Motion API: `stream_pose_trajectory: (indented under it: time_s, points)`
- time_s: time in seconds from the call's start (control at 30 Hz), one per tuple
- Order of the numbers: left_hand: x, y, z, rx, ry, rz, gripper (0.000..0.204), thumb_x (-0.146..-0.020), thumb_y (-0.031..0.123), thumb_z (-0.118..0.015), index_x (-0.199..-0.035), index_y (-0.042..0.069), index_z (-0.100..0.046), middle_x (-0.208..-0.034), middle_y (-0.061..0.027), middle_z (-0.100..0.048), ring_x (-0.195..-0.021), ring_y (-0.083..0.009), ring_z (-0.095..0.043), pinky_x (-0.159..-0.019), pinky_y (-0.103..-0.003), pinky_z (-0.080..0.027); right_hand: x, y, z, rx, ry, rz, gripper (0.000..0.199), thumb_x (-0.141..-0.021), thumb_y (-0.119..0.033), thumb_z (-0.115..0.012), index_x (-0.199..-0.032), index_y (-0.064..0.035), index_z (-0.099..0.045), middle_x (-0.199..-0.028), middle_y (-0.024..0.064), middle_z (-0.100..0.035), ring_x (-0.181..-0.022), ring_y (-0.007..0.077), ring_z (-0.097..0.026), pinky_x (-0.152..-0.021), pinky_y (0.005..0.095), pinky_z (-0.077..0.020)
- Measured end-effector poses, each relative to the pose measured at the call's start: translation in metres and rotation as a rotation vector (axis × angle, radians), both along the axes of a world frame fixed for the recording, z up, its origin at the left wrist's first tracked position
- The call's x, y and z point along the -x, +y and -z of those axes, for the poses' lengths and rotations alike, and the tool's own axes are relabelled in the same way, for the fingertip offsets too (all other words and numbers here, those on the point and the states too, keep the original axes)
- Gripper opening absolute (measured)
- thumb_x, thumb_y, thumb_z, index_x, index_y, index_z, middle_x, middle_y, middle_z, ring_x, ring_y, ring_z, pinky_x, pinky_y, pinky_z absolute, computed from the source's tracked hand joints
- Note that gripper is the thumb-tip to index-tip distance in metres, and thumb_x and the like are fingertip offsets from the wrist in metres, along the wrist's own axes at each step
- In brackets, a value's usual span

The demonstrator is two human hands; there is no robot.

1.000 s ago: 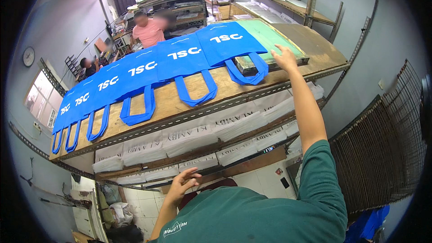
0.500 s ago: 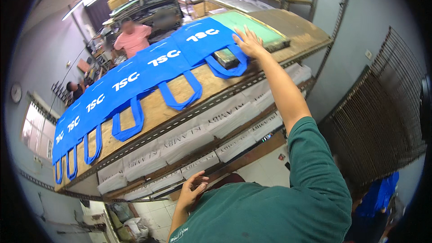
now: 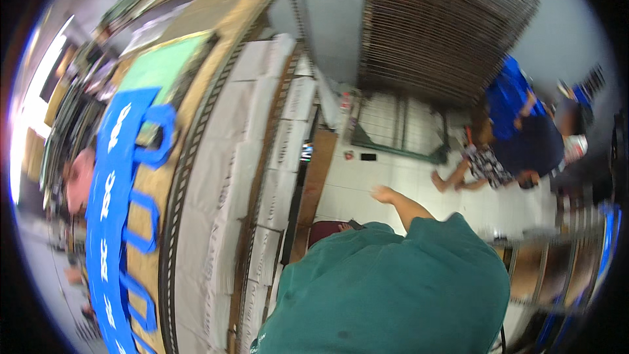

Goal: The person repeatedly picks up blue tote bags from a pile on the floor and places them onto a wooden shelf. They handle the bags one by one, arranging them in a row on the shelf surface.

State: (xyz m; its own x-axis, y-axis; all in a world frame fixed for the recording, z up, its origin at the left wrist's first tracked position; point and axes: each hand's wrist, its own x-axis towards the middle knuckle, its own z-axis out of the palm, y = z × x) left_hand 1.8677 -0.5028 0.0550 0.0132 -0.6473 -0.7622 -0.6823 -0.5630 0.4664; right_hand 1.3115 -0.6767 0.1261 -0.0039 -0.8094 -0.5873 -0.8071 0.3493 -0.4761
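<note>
My right hand (image 3: pixel 384 193) is held out over the white floor, small and smeared by motion. It touches nothing that I can see, and its fingers are not distinct. Part of what looks like my left hand (image 3: pixel 344 227) shows at the edge of my green shirt. A dark flat thing (image 3: pixel 356 224) lies against its fingers; whether it is gripped I cannot tell. To the left, overlapping blue tote bags (image 3: pixel 98 242) with white print lie in a row on the wooden table (image 3: pixel 187 101), handles toward me. A green panel (image 3: pixel 167 62) lies at the row's far end.
White wrapped packs (image 3: pixel 216 131) fill the shelves under the table. A wire rack (image 3: pixel 432 26) stands against the far wall. Another person (image 3: pixel 524 147) sits low at the right beside blue material (image 3: pixel 508 98). A black flat object (image 3: pixel 368 157) lies on the floor.
My view has swung to the right, away from the table. My right hand has left the blue bag by the green panel and is now over the floor. My left hand is mostly hidden.
</note>
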Motion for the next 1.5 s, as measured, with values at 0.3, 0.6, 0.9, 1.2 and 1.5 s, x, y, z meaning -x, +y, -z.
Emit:
stream_pose_trajectory:
  time_s: [0.3, 0.6, 0.9, 1.2, 1.5]
  points:
    - [-0.033, -0.086, -0.002, -0.21, -0.078, 0.437, 0.051, -0.08, 0.039, -0.059, -0.116, 0.005, -0.052, -0.088, -0.0104, -0.06, -0.075, -0.0191, -0.058, -0.061, -0.034, -0.045, 0.113, 0.256, 0.041, 0.04, 0.351, 0.898, 0.042, -0.075, -0.034, -0.059, -0.103, -0.0034, -0.059, -0.101, 0.0168, -0.06, -0.088, 0.0255, -0.062, -0.077, 0.0385, -0.0492]
    - [0.1, -0.216, -0.052, 0.168, 0.301, 0.23, 0.053, -0.082, 0.036, -0.059, -0.116, -0.003, -0.05, -0.082, -0.0099, -0.06, -0.072, -0.0159, -0.056, -0.064, -0.027, -0.045, 0.15, 0.163, -0.035, 0.544, -0.636, 1.724, 0.091, -0.07, -0.069, -0.051, -0.132, -0.0058, -0.032, -0.127, 0.0157, -0.042, -0.108, 0.0279, -0.047, -0.082, 0.0466, -0.0405]
    - [0.145, -0.195, -0.103, -0.008, 0.285, 0.301, 0.062, -0.081, 0.042, -0.06, -0.122, -0.003, -0.045, -0.096, -0.015, -0.06, -0.082, -0.019, -0.057, -0.072, -0.029, -0.046, 0.197, 0.07, -0.116, 0.664, -0.976, 1.787, 0.114, -0.063, -0.082, -0.039, -0.138, -0.0007, -0.012, -0.141, 0.018, -0.022, -0.131, 0.0309, -0.02, -0.101, 0.0531, -0.0187]
    - [0.14, -0.174, -0.121, 0.085, 0.274, 0.195, 0.062, -0.078, 0.044, -0.062, -0.119, -0.001, -0.049, -0.1, -0.0157, -0.059, -0.091, -0.0213, -0.057, -0.079, -0.032, -0.044, 0.113, 0.029, -0.112, 0.745, -1.173, 1.925, 0.072, -0.081, -0.064, -0.039, -0.122, -0.005, -0.042, -0.124, 0.0101, -0.046, -0.109, 0.0258, -0.046, -0.091, 0.0454, -0.0333]
    - [0.248, -0.211, -0.201, 0.161, 0.647, 0.506, 0.059, -0.081, 0.041, -0.061, -0.121, 0.0, -0.048, -0.111, -0.0181, -0.057, -0.103, -0.0239, -0.054, -0.089, -0.034, -0.042, 0.1, -0.01, -0.128, 1.311, -0.609, 1.898, 0.037, -0.093, -0.023, -0.041, -0.107, 0.0108, -0.047, -0.102, 0.0159, -0.054, -0.086, 0.0207, -0.054, -0.076, 0.0317, -0.0451]
